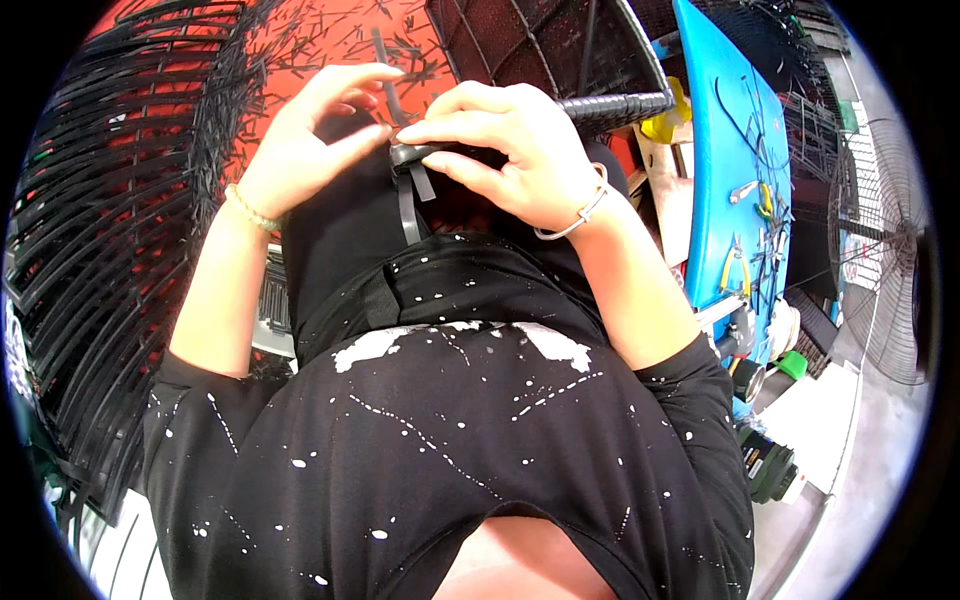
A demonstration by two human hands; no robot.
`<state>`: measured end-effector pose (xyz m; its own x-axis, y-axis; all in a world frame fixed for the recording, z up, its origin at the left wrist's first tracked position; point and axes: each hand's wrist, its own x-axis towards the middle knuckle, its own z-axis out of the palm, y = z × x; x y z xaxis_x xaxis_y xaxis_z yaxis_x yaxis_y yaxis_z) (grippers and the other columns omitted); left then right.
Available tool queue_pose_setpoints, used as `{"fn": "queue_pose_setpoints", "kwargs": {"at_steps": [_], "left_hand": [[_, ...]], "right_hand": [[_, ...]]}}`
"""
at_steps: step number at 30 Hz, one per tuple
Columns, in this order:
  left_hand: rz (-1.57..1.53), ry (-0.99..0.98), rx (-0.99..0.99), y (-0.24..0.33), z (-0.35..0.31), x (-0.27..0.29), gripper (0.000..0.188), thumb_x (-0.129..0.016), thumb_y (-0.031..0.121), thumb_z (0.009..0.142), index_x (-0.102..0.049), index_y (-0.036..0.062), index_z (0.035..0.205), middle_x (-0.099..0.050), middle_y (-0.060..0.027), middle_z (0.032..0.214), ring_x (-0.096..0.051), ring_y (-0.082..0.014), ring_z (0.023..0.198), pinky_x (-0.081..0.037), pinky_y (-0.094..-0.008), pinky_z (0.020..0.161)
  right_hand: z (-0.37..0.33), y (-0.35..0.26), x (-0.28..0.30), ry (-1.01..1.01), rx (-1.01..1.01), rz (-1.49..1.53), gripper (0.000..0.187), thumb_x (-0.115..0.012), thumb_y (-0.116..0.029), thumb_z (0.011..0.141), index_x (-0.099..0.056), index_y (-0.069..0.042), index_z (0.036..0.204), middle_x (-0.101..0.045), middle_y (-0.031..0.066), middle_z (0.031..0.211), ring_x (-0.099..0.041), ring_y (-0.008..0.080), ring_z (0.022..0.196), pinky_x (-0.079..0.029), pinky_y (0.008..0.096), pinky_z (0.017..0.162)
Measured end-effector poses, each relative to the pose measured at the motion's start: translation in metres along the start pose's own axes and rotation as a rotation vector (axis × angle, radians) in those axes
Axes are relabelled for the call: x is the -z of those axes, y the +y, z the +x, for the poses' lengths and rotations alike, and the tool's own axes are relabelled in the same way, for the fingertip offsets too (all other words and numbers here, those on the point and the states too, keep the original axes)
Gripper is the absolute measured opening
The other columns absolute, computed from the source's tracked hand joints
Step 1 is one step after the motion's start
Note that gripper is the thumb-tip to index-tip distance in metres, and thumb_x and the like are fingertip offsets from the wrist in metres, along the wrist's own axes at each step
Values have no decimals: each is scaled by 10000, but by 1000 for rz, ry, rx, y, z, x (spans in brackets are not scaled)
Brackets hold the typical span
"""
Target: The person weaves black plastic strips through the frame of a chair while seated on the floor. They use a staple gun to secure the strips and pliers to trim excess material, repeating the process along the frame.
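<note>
My right hand (515, 150) is closed on the end of a black wrapped bar (615, 106), which belongs to a dark woven frame (535, 45). Thumb and fingers press on the bar's end from both sides. A flat dark strip (389, 85) sticks up from that end, and a strip tail (408, 210) hangs down below it toward my lap. My left hand (320, 135) is beside the upper strip, with its fingers curved and apart. Its thumb tip comes close to the bar's end; whether it touches is unclear.
Many curved black slats (120, 200) are stacked along the left. Short black offcuts litter the red surface (300, 40) ahead. At right stands a blue board or tabletop (715, 200) bearing yellow-handled pliers (737, 268) and black strips. A wire fan guard (890, 240) is beyond it.
</note>
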<state>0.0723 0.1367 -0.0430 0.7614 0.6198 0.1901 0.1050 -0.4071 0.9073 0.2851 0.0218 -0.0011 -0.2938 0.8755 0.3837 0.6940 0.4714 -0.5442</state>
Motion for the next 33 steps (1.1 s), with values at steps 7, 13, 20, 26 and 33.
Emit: {"fn": "queue_pose_setpoints", "kwargs": {"at_steps": [7,13,20,26,33], "left_hand": [[436,185,-322,-23,11,-2,248,-713,95,848,-719,118,1095,-597,-49,941,-628,-205,841,-525,-316,751],[624,323,-506,-40,18,10,284,-708,45,834,-720,90,1114,-643,-75,1006,-641,-210,886,-531,-303,752],[302,234,-180,-32,21,4,198,-672,77,910,-715,44,1100,-723,-85,978,-696,-162,836,-553,-270,756],[-544,52,367,-8,31,13,232,-639,154,960,-692,19,1141,-728,-48,987,-695,-104,852,-561,-229,783],[-776,-120,600,-21,28,4,215,-655,166,947,-683,41,1120,-730,-46,968,-692,-74,845,-571,-199,771]], "right_hand": [[2,0,1,13,40,-8,217,-726,-194,810,-750,-154,1022,-678,45,883,-663,261,740,-521,355,654],[1,-4,-3,105,111,-59,264,-748,-162,750,-749,-152,1013,-658,34,923,-643,263,807,-498,363,734],[-28,-26,-19,296,219,-353,290,-735,-119,655,-752,-101,944,-622,-35,859,-601,172,800,-444,334,707],[-33,-27,-27,314,203,-384,289,-736,-121,653,-750,-110,941,-630,-40,874,-607,156,811,-433,324,715],[-35,-29,-33,328,220,-400,266,-768,-99,652,-742,-120,916,-629,-47,864,-606,147,811,-426,309,700]]}}
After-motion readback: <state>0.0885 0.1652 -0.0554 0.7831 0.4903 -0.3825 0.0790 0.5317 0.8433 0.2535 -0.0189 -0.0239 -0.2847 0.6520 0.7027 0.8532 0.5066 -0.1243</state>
